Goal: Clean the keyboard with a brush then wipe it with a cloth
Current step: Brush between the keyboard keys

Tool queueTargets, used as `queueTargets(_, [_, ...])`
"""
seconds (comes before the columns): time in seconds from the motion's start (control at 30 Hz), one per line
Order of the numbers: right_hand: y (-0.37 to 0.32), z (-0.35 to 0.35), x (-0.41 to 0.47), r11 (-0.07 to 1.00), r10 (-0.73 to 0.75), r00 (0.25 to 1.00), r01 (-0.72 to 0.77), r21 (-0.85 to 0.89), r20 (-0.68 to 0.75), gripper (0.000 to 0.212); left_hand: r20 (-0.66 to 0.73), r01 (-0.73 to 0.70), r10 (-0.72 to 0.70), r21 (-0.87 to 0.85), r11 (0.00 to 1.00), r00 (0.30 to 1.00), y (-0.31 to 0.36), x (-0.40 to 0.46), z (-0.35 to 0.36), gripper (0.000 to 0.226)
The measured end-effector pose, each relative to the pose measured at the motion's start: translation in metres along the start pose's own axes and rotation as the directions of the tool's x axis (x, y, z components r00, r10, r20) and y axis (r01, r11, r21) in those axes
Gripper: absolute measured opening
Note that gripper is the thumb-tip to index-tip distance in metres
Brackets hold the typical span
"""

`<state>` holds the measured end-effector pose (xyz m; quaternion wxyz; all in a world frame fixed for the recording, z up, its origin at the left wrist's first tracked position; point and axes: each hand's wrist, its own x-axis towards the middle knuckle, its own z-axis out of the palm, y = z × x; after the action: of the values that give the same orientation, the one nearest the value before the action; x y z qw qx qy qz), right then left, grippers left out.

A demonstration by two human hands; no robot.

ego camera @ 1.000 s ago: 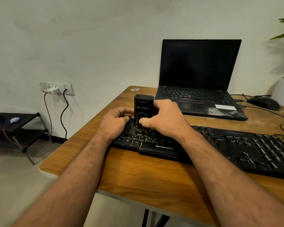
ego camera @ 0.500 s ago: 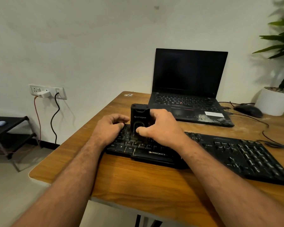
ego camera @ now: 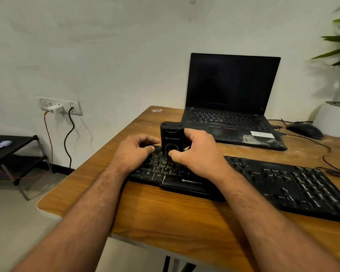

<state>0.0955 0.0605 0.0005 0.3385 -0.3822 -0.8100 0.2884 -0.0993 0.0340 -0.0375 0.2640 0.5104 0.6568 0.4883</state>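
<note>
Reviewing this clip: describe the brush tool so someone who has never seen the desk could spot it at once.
Start at the open laptop at the back of the wooden desk; nearer lies a black keyboard. Over its left end stands the brush, an upright black block with pale lettering, gripped by the right hand beside the left hand. It is the only upright thing on the keys.

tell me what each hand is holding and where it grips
The right hand grips the black brush by its lower body, upright on the keyboard. The left hand holds nothing; its curled fingers rest on the keys.
</note>
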Motion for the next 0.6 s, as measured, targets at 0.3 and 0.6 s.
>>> queueTargets(0.3, [0.002, -0.005, -0.001, 0.998, -0.048, 0.996, 0.045, 0.05, 0.07, 0.042, -0.01, 0.004, -0.004, 0.015, 1.0, 1.0, 0.001, -0.001, -0.001, 0.023])
queueTargets(0.6, [0.006, 0.006, 0.011, 1.0, -0.026, 0.999, 0.027, 0.012, -0.037, 0.039, -0.003, 0.004, -0.004, 0.014, 1.0, 1.0, 0.001, -0.002, 0.0, 0.024])
